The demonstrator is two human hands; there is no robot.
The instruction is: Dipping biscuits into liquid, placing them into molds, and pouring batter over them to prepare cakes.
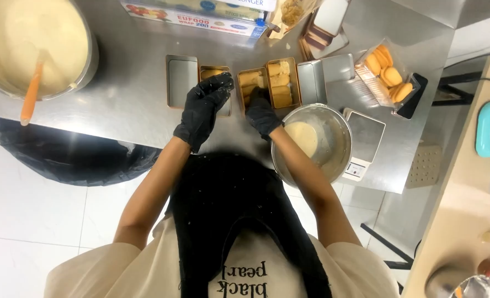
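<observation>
On the steel table (pixel 129 105), the black-gloved left hand (pixel 203 110) hovers over a small gold tin (pixel 214 74), its fingers (pixel 220 85) loosely curled and holding nothing visible. The right hand (pixel 261 113) presses into the neighbouring tin (pixel 250 83) of pale biscuits; its grip seems closed, though I cannot tell. A metal bowl (pixel 333 138) of cream sits just right.

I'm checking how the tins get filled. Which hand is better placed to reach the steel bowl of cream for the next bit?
Probably the right hand: it rests at the tin of biscuits, right beside the steel bowl on the person's right. The left hand is over the other tin, farther from the bowl.
</observation>
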